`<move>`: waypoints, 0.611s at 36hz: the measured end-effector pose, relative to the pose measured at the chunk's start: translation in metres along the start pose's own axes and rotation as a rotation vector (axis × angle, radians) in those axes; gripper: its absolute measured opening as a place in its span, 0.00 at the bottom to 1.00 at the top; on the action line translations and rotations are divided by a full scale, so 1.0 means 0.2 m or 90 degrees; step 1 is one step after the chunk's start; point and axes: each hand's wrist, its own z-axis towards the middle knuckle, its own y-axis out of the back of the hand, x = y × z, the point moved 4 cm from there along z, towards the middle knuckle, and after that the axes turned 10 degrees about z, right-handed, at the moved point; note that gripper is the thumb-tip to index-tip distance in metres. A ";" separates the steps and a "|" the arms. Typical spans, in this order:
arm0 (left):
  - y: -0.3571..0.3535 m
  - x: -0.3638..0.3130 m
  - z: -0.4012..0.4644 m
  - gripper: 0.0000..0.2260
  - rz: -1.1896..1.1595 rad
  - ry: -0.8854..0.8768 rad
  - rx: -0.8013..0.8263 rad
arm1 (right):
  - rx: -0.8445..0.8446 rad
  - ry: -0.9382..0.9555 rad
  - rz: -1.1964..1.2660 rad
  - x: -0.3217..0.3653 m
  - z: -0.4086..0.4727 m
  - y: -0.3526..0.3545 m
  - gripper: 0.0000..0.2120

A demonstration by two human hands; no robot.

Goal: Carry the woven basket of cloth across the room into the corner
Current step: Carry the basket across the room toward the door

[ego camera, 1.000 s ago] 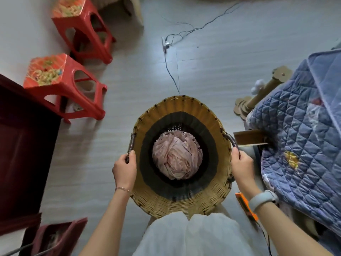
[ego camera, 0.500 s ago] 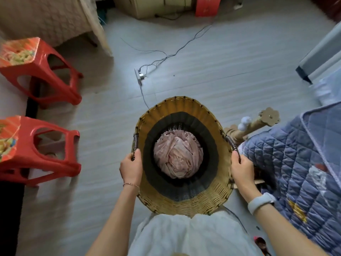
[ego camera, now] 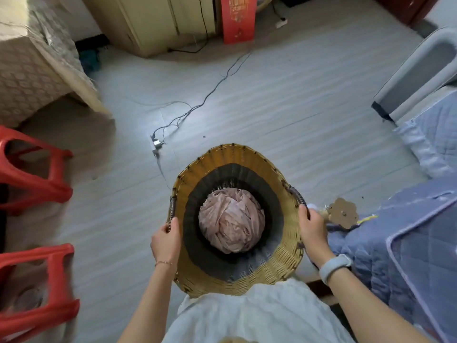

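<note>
A tall woven basket (ego camera: 230,157), tan at the rim with a dark band inside, hangs in front of my body above the floor. A crumpled pink cloth (ego camera: 231,220) lies at its bottom. My left hand (ego camera: 165,240) is closed on the dark wrapped handle at the basket's left rim. My right hand (ego camera: 312,230) grips the matching handle on the right rim. A white watch band sits on my right wrist.
Two red plastic stools (ego camera: 32,169) stand at the left. A power strip with cables (ego camera: 157,144) lies on the grey floor ahead. A blue quilted bed (ego camera: 405,243) is at the right, a cardboard cat toy (ego camera: 342,214) beside it. A beige cabinet (ego camera: 153,23) and red box (ego camera: 238,18) stand far ahead.
I have moved forward with the basket. The stools slid to the left edge, the bed moved further right, and the cabinet and red box came into view ahead. Both hands kept their grip.
</note>
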 end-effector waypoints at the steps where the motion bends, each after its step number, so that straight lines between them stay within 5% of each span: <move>1: -0.03 -0.10 0.05 0.16 0.000 -0.003 -0.004 | 0.010 0.006 -0.007 0.06 0.10 0.00 0.21; 10: -0.14 -0.84 0.33 0.17 -0.017 -0.083 -0.027 | -0.002 0.031 -0.004 0.51 0.78 0.07 0.20; 22: -0.54 -1.51 0.74 0.15 -0.041 -0.050 0.029 | -0.010 0.060 0.010 0.83 1.59 0.06 0.19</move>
